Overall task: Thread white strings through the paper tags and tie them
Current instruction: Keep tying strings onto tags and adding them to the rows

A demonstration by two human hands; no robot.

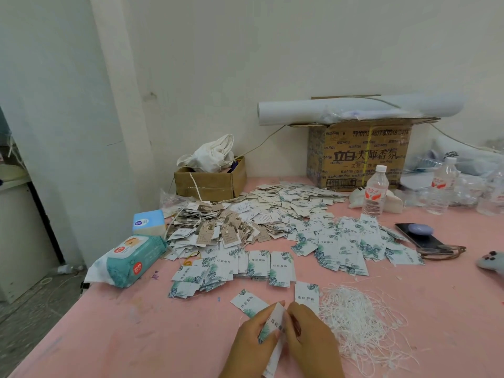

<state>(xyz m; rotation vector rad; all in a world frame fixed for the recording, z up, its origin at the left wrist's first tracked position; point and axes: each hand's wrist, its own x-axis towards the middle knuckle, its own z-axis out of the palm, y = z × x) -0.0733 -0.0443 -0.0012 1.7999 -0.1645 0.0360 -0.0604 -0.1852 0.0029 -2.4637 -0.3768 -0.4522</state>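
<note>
Near the front edge of the pink table, my left hand and my right hand both pinch one white paper tag with a green leaf print, held upright between them. Two loose tags lie flat just beyond my hands, one tag on the left and one tag on the right. A tangled heap of white strings lies right of my right hand. Whether a string is in the held tag cannot be made out.
Heaps of leaf-print tags and brown strung tags cover the middle. Wet wipes and a tissue box sit left. Cardboard boxes, water bottles and a phone stand at the back right.
</note>
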